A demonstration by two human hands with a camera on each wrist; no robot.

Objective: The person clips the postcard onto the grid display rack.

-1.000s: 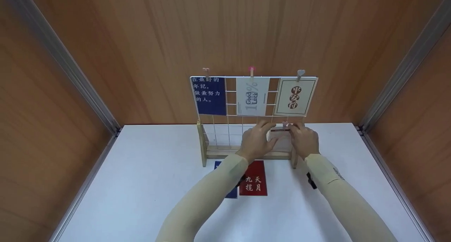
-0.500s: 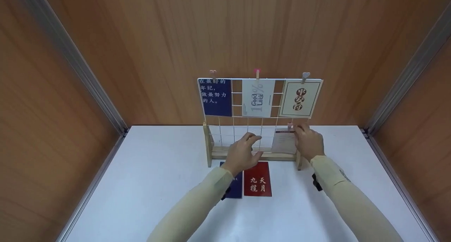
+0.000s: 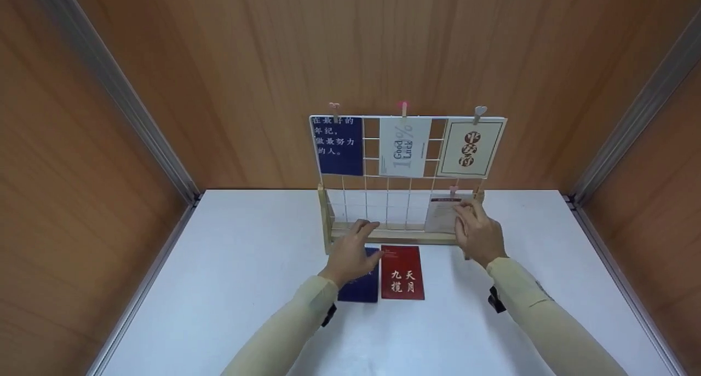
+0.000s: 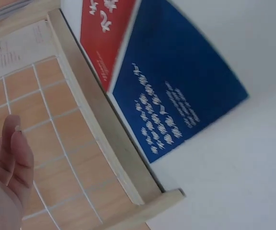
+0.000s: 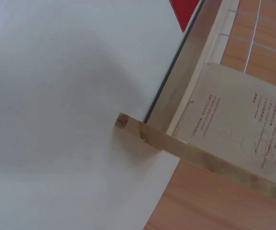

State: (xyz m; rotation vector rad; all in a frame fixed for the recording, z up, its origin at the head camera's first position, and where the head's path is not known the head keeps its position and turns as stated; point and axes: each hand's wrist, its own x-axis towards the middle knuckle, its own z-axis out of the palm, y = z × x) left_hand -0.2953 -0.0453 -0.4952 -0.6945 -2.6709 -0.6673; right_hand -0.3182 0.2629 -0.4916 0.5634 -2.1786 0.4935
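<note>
1. Head view: left hand (image 3: 350,258) above blue card (image 3: 362,289), with thumb parted from loosely bent fingers and nothing held.
2. Right hand (image 3: 482,235) at the right edge of pale card (image 3: 440,217), with fingertips over its face; cannot tell whether pinching or only touching.
3. Pale card on the lower right of white wire grid (image 3: 378,116), under a dark red band at its top; fine reddish print on it in the right wrist view.
4. Small pink clip (image 3: 453,191) at that card's upper edge; wooden stand (image 3: 394,237) below the grid.
5. Blue card and red card (image 3: 402,261) flat on white table (image 3: 246,255), just beside each other, in front of the stand.
6. Across the grid's upper half, each under a clip: navy card (image 3: 342,162), "Good Luck" card (image 3: 389,129), cream card (image 3: 452,157).
7. Pale sleeves (image 3: 553,321) on both forearms; wood-grain wall (image 3: 350,47) behind.
</note>
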